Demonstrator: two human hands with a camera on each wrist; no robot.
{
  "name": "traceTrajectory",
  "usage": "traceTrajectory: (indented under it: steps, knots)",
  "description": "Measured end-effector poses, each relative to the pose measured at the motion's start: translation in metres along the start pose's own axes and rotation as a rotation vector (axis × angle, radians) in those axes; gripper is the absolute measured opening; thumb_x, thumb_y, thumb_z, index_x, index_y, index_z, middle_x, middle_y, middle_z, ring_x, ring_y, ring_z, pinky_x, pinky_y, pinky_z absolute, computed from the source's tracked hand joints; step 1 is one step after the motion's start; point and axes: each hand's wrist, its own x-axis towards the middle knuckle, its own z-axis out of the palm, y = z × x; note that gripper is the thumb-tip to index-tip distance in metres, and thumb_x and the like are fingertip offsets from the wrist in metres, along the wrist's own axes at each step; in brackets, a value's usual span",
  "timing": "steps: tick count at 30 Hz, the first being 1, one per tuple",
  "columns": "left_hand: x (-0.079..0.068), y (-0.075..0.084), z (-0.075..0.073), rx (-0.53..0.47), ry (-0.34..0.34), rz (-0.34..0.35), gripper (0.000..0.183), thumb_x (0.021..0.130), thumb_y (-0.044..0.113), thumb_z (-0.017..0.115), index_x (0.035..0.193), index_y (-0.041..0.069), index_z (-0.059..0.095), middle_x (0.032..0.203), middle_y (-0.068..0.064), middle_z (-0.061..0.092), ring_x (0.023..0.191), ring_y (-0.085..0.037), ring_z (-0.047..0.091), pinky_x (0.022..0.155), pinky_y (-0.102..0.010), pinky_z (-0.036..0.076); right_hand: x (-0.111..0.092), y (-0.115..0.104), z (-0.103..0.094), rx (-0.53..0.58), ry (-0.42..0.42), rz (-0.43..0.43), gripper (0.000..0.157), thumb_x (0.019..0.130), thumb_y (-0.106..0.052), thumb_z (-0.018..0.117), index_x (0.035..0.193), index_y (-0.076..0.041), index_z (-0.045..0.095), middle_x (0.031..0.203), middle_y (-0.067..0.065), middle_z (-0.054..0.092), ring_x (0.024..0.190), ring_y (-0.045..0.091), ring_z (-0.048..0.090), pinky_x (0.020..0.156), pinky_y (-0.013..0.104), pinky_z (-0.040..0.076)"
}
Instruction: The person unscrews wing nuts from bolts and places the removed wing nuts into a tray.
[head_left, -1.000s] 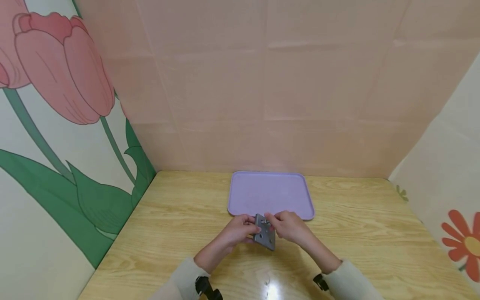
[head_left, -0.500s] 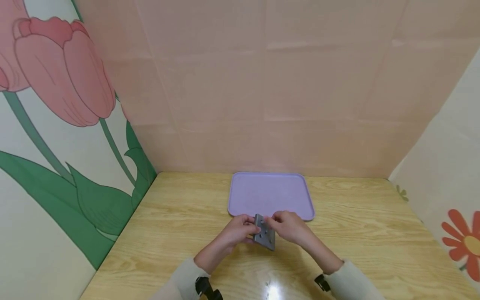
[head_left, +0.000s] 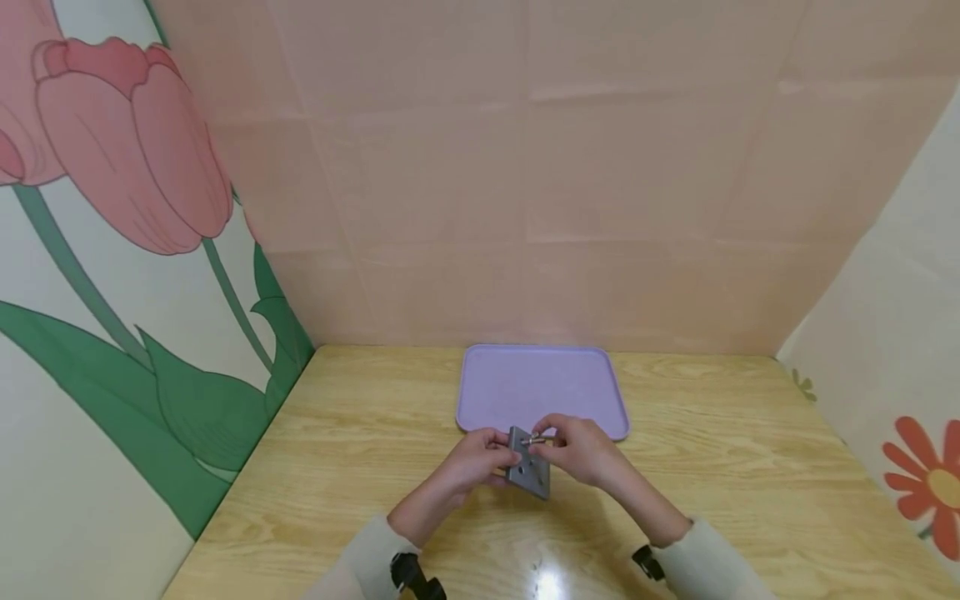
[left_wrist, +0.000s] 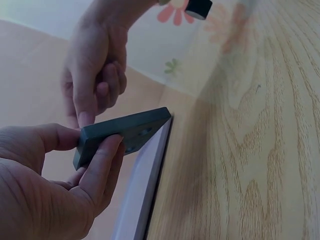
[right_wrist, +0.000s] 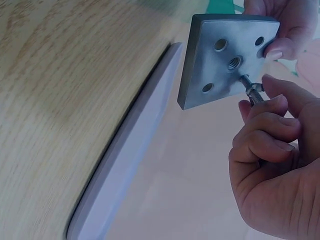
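Observation:
My left hand (head_left: 474, 460) holds a square grey metal plate (head_left: 532, 478) by its left edge, tilted up over the table. In the right wrist view the plate (right_wrist: 220, 60) shows several round holes, the middle one threaded. A metal bolt (right_wrist: 254, 93) with a nut-like collar stands out from the plate's face at a corner hole. Thumb and fingers of my right hand (head_left: 579, 450) pinch this bolt. From the left wrist view, the plate (left_wrist: 122, 125) hides the bolt, and the right hand (left_wrist: 92, 75) appears behind it.
A purple tray (head_left: 540, 383) lies on the wood-grain table (head_left: 360, 400) just beyond the hands. A pinkish-brown sheet (head_left: 525, 208) rises behind the table. Flower-printed panels stand at left and right.
The right-hand fingers, earlier covering the bolt at the plate, have shifted up and spread a little, so the bolt shows between them. The left hand and plate stay nearly still.

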Motion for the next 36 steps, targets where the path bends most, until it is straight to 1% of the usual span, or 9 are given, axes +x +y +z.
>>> traceTrajectory:
  steps: [4,9,20,22,25,28,31,33,36]
  knots:
    - [0.0016,-0.0010,-0.0005,-0.008,-0.003,0.001,0.025,0.091,0.006,0.067,0.111,-0.006,0.060,0.101,-0.012,0.072,0.092,-0.023,0.070,0.076,-0.038,0.062,-0.0004,-0.0010,-0.0007,0.005,-0.004,-0.016,0.022,0.091,-0.024,0.075,0.110,-0.014,0.071,0.061,-0.005,0.053,0.051,0.009,0.043,0.045,0.023,0.032]
    - [0.0026,-0.0011,-0.0008,-0.012,0.001,0.004,0.025,0.090,0.005,0.067,0.111,-0.006,0.060,0.100,-0.012,0.072,0.091,-0.023,0.070,0.076,-0.038,0.062,-0.0002,-0.0017,-0.0004,0.015,-0.010,-0.034,0.023,0.091,-0.022,0.075,0.113,-0.014,0.070,0.062,-0.006,0.053,0.052,0.010,0.044,0.045,0.023,0.033]
    - [0.0030,-0.0031,-0.0013,-0.010,0.007,0.005,0.024,0.090,0.006,0.067,0.111,-0.005,0.060,0.100,-0.012,0.072,0.092,-0.022,0.071,0.076,-0.038,0.062,-0.0002,-0.0025,0.0020,0.028,0.004,-0.047,0.019,0.094,-0.024,0.072,0.111,-0.015,0.071,0.060,-0.006,0.051,0.051,0.008,0.041,0.046,0.023,0.031]
    - [0.0028,-0.0034,-0.0014,-0.008,0.008,0.005,0.025,0.090,0.006,0.067,0.111,-0.005,0.060,0.100,-0.012,0.072,0.092,-0.022,0.071,0.076,-0.038,0.062,0.0007,-0.0025,0.0026,0.031,0.010,-0.041,0.019,0.096,-0.027,0.070,0.110,-0.015,0.071,0.061,-0.006,0.053,0.053,0.009,0.043,0.047,0.024,0.034]
    - [0.0029,-0.0041,-0.0013,0.001,0.009,0.007,0.025,0.090,0.006,0.068,0.111,-0.006,0.060,0.099,-0.012,0.072,0.091,-0.022,0.071,0.074,-0.038,0.062,0.0028,-0.0028,0.0036,0.037,0.028,0.005,0.024,0.100,-0.036,0.062,0.106,-0.015,0.072,0.061,-0.004,0.056,0.055,0.011,0.048,0.051,0.027,0.039]
    - [0.0026,-0.0037,-0.0011,0.007,0.009,0.008,0.025,0.090,0.007,0.068,0.111,-0.006,0.060,0.099,-0.012,0.072,0.089,-0.022,0.071,0.074,-0.037,0.062,0.0041,-0.0029,0.0042,0.039,0.035,0.092,0.043,0.104,-0.047,0.050,0.096,-0.011,0.072,0.061,-0.001,0.057,0.056,0.014,0.051,0.054,0.030,0.040]
    - [0.0027,-0.0030,-0.0005,0.006,0.007,0.014,0.026,0.090,0.007,0.068,0.111,-0.006,0.060,0.100,-0.012,0.072,0.089,-0.023,0.071,0.073,-0.037,0.062,0.0042,-0.0028,0.0054,0.038,0.010,0.178,0.058,0.105,-0.055,0.040,0.090,-0.008,0.071,0.058,0.002,0.057,0.055,0.018,0.051,0.054,0.031,0.039]
    - [0.0026,-0.0024,-0.0002,0.003,0.005,0.014,0.026,0.090,0.007,0.068,0.111,-0.006,0.060,0.100,-0.012,0.072,0.089,-0.022,0.070,0.074,-0.037,0.062,0.0042,-0.0024,0.0067,0.028,-0.013,0.209,0.062,0.105,-0.057,0.039,0.087,-0.008,0.071,0.058,0.002,0.058,0.055,0.018,0.051,0.054,0.031,0.039]
    - [0.0019,-0.0016,0.0002,0.004,0.002,0.013,0.025,0.090,0.007,0.069,0.110,-0.005,0.061,0.100,-0.012,0.072,0.090,-0.022,0.070,0.073,-0.036,0.062,0.0043,-0.0019,0.0088,0.024,-0.028,0.217,0.060,0.105,-0.056,0.041,0.083,-0.009,0.071,0.057,0.002,0.058,0.056,0.018,0.052,0.054,0.030,0.040]
